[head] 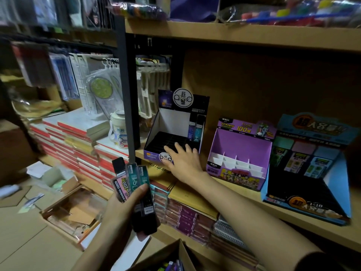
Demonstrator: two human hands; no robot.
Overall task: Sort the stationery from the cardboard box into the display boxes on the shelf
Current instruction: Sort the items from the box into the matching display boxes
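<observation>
My left hand (125, 204) grips a fanned bundle of pencil-lead cases (134, 184), teal, pink and black, below the shelf edge. My right hand (182, 161) reaches forward with fingers spread and straight, its fingertips at the front lip of the dark display box (156, 133), which holds two cases (195, 130) at its right back corner. A purple display box (240, 153) with white dividers stands to the right, then a blue display box (310, 167). The cardboard box (168, 257) shows at the bottom edge with colourful items inside.
The wooden shelf (293, 216) carries the three display boxes. Under it lie stacked packs and spiral notebooks (187, 210). To the left are stacked red-edged books (78, 145), a white mug (119, 132), hanging rulers and an open carton (74, 208) on the floor.
</observation>
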